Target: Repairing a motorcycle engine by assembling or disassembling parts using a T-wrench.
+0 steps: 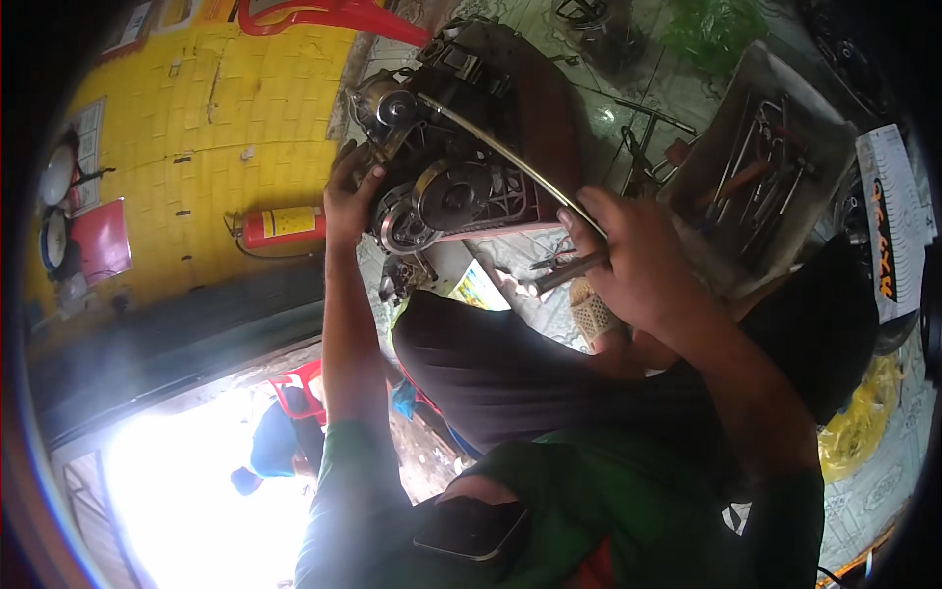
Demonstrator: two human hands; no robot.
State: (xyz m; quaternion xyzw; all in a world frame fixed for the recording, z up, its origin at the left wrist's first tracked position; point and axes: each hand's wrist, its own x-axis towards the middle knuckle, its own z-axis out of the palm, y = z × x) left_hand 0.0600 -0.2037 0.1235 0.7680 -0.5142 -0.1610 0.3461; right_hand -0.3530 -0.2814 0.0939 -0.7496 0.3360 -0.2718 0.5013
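Note:
A greasy scooter engine [481, 147] with round pulleys lies on the floor before me. My left hand [348, 191] is closed around the engine's left edge, thumb beside the small pulley end [395, 108]. In my right hand [643, 260] is a long metal bar [510, 157], gripped near its lower end. Its far tip meets the engine beside that small pulley. Below my right fist a thicker dark handle-like piece [564, 275] sticks out; I cannot tell whether it belongs to the same tool. Two large round pulleys [451, 194] face up near my left wrist.
To the right a grey tray [819, 113] holds several wrenches and other tools. A T-shaped wrench [653, 116] lies on the tiles. A red fire extinguisher [285, 226] is by the yellow wall [265, 98]. A red plastic chair [334, 18] stands at the top; a person [280, 442] is near the bright doorway.

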